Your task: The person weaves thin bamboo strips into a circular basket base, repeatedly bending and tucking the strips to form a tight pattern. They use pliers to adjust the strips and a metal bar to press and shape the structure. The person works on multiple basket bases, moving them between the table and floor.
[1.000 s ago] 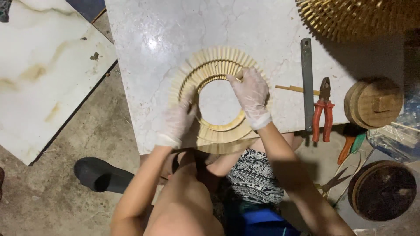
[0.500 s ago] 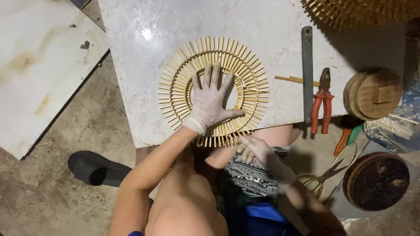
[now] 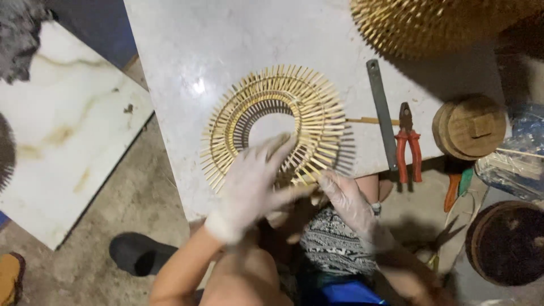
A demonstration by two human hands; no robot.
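Working on a flat ring of bamboo sticks (image 3: 277,122) that lies on the pale marble counter (image 3: 187,45), near its front edge. Sticks fan outward all the way round, bound by woven bands; the centre hole is open. The ring looks whole on its far and left arcs. The near-right arc is covered by the hands, so its state cannot be told.

Left hand (image 3: 252,184), gloved, spread wide and flat, fingers resting on the near part of the ring. Holding nothing. Right hand (image 3: 345,198), also gloved, at the ring's near-right rim by the counter edge, fingers curled toward the stick ends; whether it pinches a stick cannot be told.

To the right on the counter: a grey metal file (image 3: 382,113), red-handled pliers (image 3: 409,141), a round wooden block (image 3: 470,126). None is being touched. Far right, a larger spiky woven piece (image 3: 430,22).

Judgement: weaving is well advanced; any remaining work appears to lie on the near rim.
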